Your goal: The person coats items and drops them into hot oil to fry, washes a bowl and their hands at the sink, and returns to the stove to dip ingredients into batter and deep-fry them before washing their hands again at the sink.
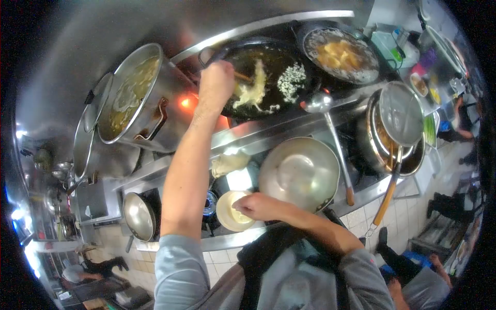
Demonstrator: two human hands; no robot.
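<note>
My left hand is closed around a thin brown wooden stick, perhaps chopsticks, which points into a black wok of dark oil. Near its tip floats a long piece of pale yellow batter. A lacy whitish clump of batter floats farther right in the same oil. My right hand is over a cream-coloured bowl holding pale batter. Its fingers are bunched at the batter; whether they hold something is hidden.
A tall steel pot of yellowish liquid stands left. Behind right, a second pan bubbles around golden pieces. An upturned wok, a long ladle and a strainer over a pot lie right. A small pan sits left. Other people stand lower right.
</note>
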